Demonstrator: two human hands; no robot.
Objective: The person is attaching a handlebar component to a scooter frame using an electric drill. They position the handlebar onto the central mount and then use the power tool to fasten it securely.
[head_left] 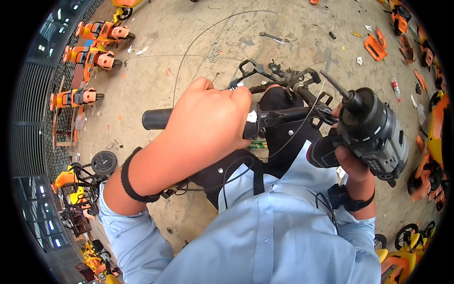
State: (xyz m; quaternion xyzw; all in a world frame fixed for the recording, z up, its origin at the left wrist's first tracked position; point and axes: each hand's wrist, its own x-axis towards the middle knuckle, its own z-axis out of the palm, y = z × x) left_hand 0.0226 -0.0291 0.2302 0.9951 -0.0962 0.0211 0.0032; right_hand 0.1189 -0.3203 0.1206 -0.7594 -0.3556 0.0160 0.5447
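Observation:
A black scooter-type handlebar [289,115] lies across in front of me, over my dark trousers. My left hand [211,111] is closed around its left part, just inboard of the ribbed rubber grip [155,119], and hides whatever lies under the fingers. Bare metal fittings and a stem [274,72] reach away from the bar at the far side. At the right, my right hand [353,164] is wrapped around a black and grey cordless drill [366,116]. Its long bit [335,84] points up and to the left, apart from the bar. A thin cable [309,112] loops over the bar.
Orange scooters [90,57] line the left side. More orange and yellow body parts [437,128] are heaped at the right. On the concrete floor lie a wrench [271,37], an orange plastic panel [375,48], a bottle [396,89] and scraps. A wheel [104,163] stands at the left.

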